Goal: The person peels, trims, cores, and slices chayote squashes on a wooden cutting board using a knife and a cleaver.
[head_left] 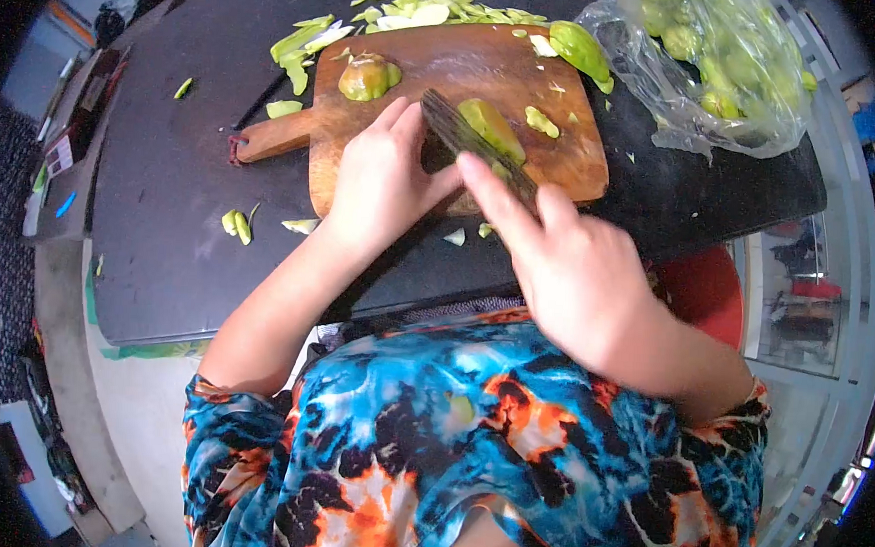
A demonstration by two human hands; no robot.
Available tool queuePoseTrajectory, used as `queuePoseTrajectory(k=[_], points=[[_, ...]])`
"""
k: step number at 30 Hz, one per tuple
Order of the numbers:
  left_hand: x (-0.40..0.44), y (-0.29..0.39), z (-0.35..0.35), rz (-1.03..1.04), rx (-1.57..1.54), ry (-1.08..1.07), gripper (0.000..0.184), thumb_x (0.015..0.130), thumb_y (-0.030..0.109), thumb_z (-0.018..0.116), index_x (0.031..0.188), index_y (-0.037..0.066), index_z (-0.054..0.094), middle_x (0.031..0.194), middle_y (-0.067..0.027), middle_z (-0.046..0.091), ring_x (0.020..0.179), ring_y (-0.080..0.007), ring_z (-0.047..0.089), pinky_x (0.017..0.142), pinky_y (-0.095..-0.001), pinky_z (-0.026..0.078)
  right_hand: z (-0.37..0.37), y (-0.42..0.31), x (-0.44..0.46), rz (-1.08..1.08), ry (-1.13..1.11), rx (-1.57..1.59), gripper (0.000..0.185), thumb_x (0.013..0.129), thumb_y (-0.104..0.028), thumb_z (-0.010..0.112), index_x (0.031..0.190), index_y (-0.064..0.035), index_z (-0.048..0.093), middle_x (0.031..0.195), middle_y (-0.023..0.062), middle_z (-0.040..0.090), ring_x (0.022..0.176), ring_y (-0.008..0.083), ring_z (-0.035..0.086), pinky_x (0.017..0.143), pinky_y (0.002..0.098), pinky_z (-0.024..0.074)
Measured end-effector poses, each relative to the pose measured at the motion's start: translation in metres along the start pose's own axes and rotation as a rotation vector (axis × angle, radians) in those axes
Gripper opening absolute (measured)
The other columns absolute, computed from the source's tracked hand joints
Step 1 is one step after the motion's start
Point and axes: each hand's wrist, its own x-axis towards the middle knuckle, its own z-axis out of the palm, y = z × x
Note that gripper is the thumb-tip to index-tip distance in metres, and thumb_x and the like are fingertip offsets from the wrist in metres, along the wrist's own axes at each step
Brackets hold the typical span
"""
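My right hand (583,267) grips a knife (475,145) with a dark, streaked blade, its index finger stretched along the blade's spine. The blade slants across a wooden cutting board (451,59). Against its far side lies a cut piece of green chayote (493,129). My left hand (389,170) is curled over the near part of the board, left of the blade, its thumb close to my right index finger. Whatever its fingers hold is hidden. A browned chayote end (367,76) sits beyond my left fingers, and a small chayote scrap (541,121) lies right of the blade.
Many green slices (413,13) are heaped behind the board. A larger chayote piece (581,52) rests at its back right corner. A clear plastic bag (710,70) of whole chayotes stands at the right. Scraps (237,225) dot the black table (193,178). The board's handle (276,135) points left.
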Motion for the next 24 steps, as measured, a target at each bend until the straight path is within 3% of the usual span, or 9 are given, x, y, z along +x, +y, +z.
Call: queuePoseTrajectory(k=[2,4,6,7,10,16,21,24], points=[[0.001,0.002,0.0,-0.005,0.037,-0.016,0.043,0.067,0.028,0.077,0.088,-0.001,0.054,0.081,-0.0148,0.057,0.073,-0.0353,0.06,0.063,-0.0418,0.05,0.008,0.016,0.015,-0.007,0.029,0.11,0.055,0.09,-0.011,0.047,0.142,-0.0223,0.032,0.074,0.0185,0.055,0.062,0.0365,0.06,0.054,0.0435,0.0508],[0.001,0.004,-0.003,0.0,0.054,-0.033,0.047,0.066,0.034,0.078,0.087,-0.001,0.054,0.08,-0.0143,0.056,0.071,-0.0344,0.06,0.062,-0.0412,0.05,0.013,0.04,0.033,-0.108,0.118,0.349,0.049,0.094,-0.014,0.044,0.141,-0.0216,0.034,0.068,0.0111,0.055,0.058,0.0295,0.061,0.053,0.0404,0.0503],[-0.002,0.003,-0.001,-0.004,0.049,-0.024,0.05,0.065,0.038,0.078,0.087,0.0,0.054,0.08,-0.0131,0.057,0.072,-0.0322,0.06,0.062,-0.0394,0.05,-0.022,0.059,0.035,0.164,-0.166,0.754,0.045,0.096,-0.016,0.042,0.141,-0.0198,0.036,0.066,0.002,0.052,0.052,0.0147,0.055,0.048,0.0305,0.0467],[-0.001,0.002,0.0,-0.006,0.048,-0.025,0.05,0.065,0.038,0.078,0.086,0.0,0.055,0.08,-0.0129,0.057,0.072,-0.0318,0.06,0.063,-0.0391,0.05,-0.02,0.075,0.038,0.209,-0.177,0.92,0.044,0.098,-0.016,0.039,0.142,-0.0159,0.035,0.065,-0.0036,0.046,0.049,0.0037,0.045,0.043,0.0208,0.04],[0.002,0.004,0.0,-0.012,0.036,-0.024,0.048,0.065,0.037,0.079,0.086,0.0,0.054,0.08,-0.0123,0.056,0.073,-0.0309,0.06,0.063,-0.0384,0.05,-0.014,0.093,0.038,0.175,-0.146,1.168,0.046,0.097,-0.015,0.04,0.143,-0.0121,0.033,0.059,-0.0039,0.043,0.043,0.0042,0.039,0.041,0.0201,0.0357],[0.004,0.004,-0.003,-0.019,0.014,-0.027,0.047,0.065,0.035,0.08,0.084,0.0,0.053,0.078,-0.0115,0.055,0.07,-0.0296,0.059,0.061,-0.0376,0.049,-0.025,0.072,0.024,0.08,0.011,1.085,0.049,0.097,-0.012,0.038,0.144,-0.0086,0.028,0.065,-0.0038,0.044,0.046,0.0013,0.039,0.042,0.0157,0.0334],[0.003,0.0,0.002,-0.017,-0.01,-0.017,0.048,0.064,0.035,0.08,0.083,0.001,0.053,0.075,-0.0116,0.054,0.069,-0.0297,0.059,0.059,-0.0371,0.048,-0.031,0.056,0.017,-0.045,-0.031,0.97,0.048,0.095,-0.008,0.04,0.143,-0.0119,0.032,0.068,-0.0042,0.049,0.048,0.0002,0.033,0.045,0.0157,0.03],[0.003,0.001,0.001,-0.03,-0.003,-0.018,0.048,0.063,0.036,0.08,0.082,0.001,0.052,0.075,-0.0118,0.054,0.069,-0.03,0.059,0.06,-0.0379,0.048,-0.037,0.054,0.014,-0.036,-0.016,0.819,0.048,0.094,-0.005,0.041,0.141,-0.0094,0.035,0.075,0.0006,0.056,0.052,0.0059,0.046,0.049,0.022,0.04]])
